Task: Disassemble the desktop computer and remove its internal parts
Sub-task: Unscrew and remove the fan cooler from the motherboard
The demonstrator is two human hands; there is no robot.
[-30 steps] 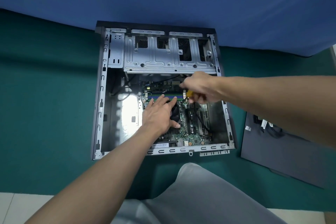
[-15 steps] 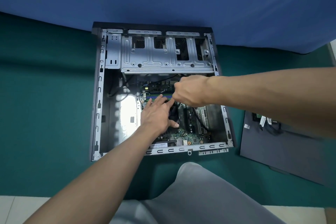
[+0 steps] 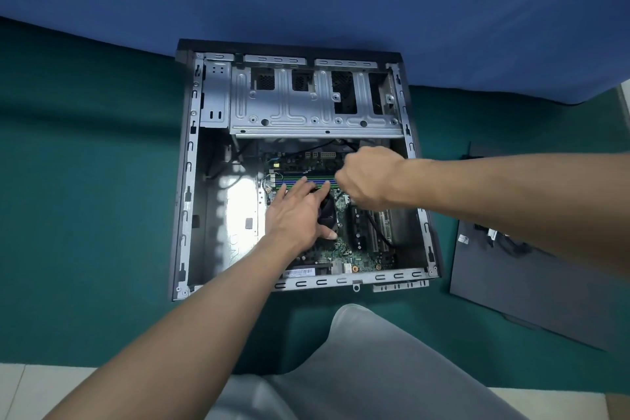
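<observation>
The open computer case (image 3: 186, 181) lies in the middle of the frame, and its green board (image 3: 358, 259) shows in the lower part. The left hand (image 3: 293, 215) lies flat on the black fan (image 3: 328, 211), fingers straight and spread. The right hand (image 3: 371, 177) is curled into a fist just to the upper right of it, and I cannot tell if it holds anything. A dark panel (image 3: 511, 283) lies at the right on the green cloth (image 3: 85, 181).

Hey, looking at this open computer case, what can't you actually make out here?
All in the head view:
- Whether the right hand grips anything: its curled fingers hide it.
- CPU fan: mostly covered by the left hand.
- Barcode label: print too small.
- Cables on the side panel: partly behind the right forearm.
</observation>
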